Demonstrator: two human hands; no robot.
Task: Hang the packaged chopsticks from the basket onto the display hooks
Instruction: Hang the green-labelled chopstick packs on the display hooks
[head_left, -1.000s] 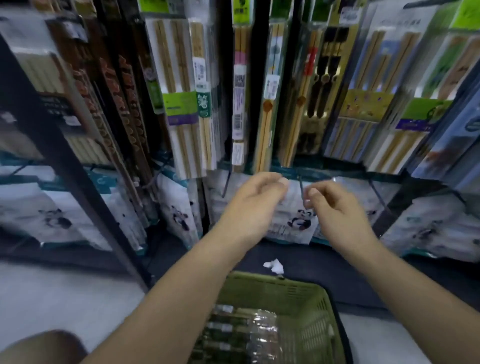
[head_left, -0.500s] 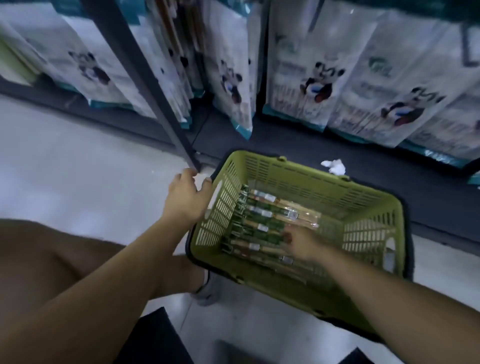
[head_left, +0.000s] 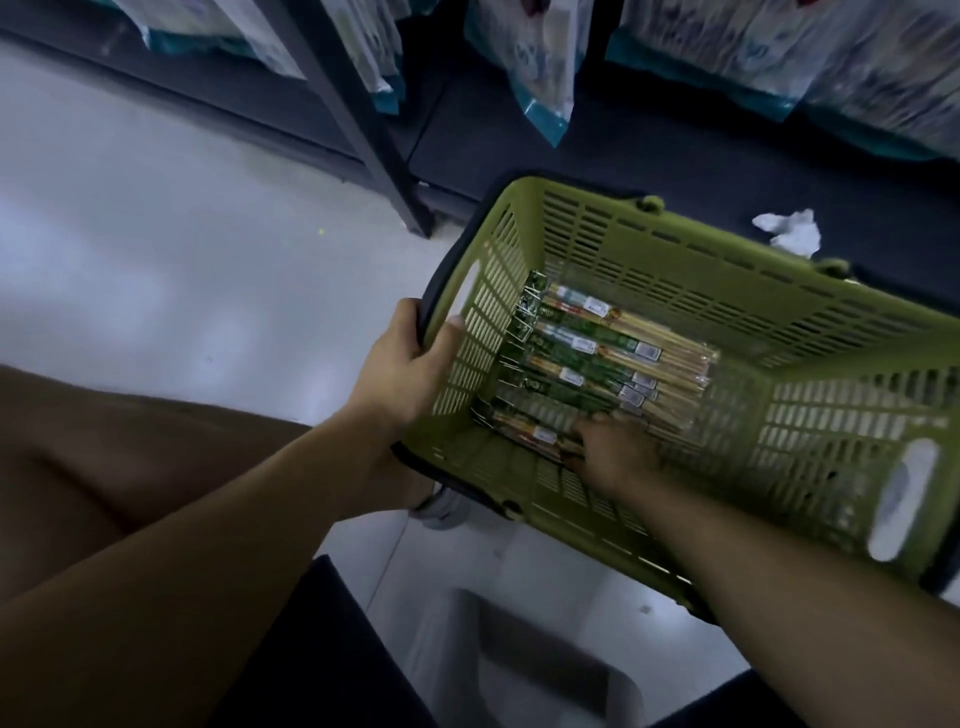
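Dark shelf upright (head_left: 353, 114) is my reference: pale grey floor (head_left: 156, 260) runs left of it and back toward me, smooth, under dim bluish light. Right of the upright there's a low dark shelf deck (head_left: 649, 156) with white-and-teal bags (head_left: 545, 62) hanging just above it and more bags to the upright's left; a crumpled white scrap (head_left: 789, 234) lies on the deck well to its right. Well below the upright, nearest me, a grey boxy bin (head_left: 519, 670) stands on the floor.

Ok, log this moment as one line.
phase: pick | left hand: grips green plastic basket rim | right hand: on clear-wrapped chopstick packs inside basket, grasp unclear
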